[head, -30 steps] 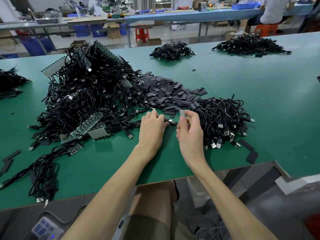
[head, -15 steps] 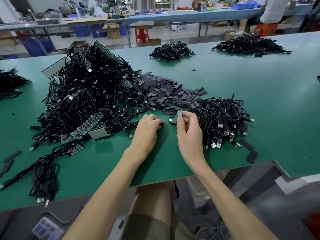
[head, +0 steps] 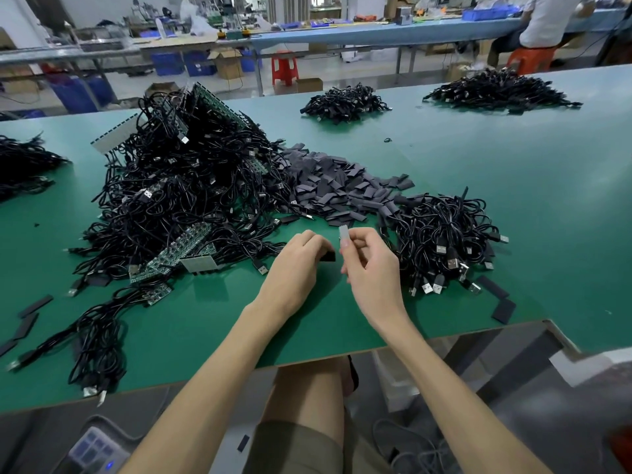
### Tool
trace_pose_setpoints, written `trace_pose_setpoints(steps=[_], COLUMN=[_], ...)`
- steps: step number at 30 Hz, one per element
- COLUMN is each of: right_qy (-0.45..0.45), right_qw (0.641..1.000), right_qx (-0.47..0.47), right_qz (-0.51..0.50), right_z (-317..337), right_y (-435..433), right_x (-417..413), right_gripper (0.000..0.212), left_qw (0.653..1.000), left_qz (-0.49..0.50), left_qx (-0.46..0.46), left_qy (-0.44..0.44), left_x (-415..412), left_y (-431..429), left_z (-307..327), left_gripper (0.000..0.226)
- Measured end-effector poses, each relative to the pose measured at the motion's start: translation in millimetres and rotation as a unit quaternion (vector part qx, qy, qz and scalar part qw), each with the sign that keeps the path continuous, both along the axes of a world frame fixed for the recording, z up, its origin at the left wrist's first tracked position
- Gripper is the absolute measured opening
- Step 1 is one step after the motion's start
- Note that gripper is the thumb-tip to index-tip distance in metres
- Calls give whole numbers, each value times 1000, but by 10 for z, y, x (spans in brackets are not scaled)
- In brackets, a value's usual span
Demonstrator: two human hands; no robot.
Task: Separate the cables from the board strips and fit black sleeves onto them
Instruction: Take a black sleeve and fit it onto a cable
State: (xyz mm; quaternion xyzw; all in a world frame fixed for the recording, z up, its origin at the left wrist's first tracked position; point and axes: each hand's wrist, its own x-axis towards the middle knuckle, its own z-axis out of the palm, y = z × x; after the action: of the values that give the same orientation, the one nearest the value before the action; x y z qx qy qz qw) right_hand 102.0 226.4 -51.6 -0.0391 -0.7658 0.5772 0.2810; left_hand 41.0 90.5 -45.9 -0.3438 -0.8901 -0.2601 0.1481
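My left hand (head: 298, 265) holds a flat black sleeve (head: 328, 256) with curled fingers, just above the green table (head: 212, 323). My right hand (head: 371, 265) pinches a small pale board piece (head: 343, 232) upright between thumb and fingers, a few centimetres to the right of the sleeve. A big tangle of black cables with green board strips (head: 184, 200) lies to the left. A heap of loose black sleeves (head: 335, 189) sits behind my hands. A smaller pile of separated cables (head: 444, 241) lies to the right.
Loose board strips (head: 184, 258) lie at the near edge of the tangle. Spare sleeves (head: 502, 309) lie at the right front edge and more spare sleeves (head: 24, 319) at far left. Other cable piles (head: 345, 102) sit farther back. A person sits at the back right bench.
My left hand has drawn back toward me from the sleeve heap and now shows a black sleeve in its fingers. My right hand stayed nearly in place with the pale piece.
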Motion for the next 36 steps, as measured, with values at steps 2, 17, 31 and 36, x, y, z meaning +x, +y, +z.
trace_pose_setpoints(steps=[2, 17, 31, 36], right_qy=[4, -30, -17, -11], right_qw=[999, 999, 994, 992], right_qx=[32, -7, -107, -122], right_qz=[7, 42, 16, 24], right_z=[-15, -39, 25, 55], right_y=[-6, -28, 44, 57], right_x=[-15, -13, 43, 62], right_gripper=[11, 7, 7, 9], left_qw=[998, 987, 997, 997], left_qz=[-28, -38, -49, -23], left_qx=[50, 141, 45, 42], left_qy=[-22, -72, 47, 54], left_x=[20, 33, 118, 101], left_y=[-13, -69, -25, -13], left_z=[18, 44, 22, 12], left_gripper=[14, 14, 32, 29])
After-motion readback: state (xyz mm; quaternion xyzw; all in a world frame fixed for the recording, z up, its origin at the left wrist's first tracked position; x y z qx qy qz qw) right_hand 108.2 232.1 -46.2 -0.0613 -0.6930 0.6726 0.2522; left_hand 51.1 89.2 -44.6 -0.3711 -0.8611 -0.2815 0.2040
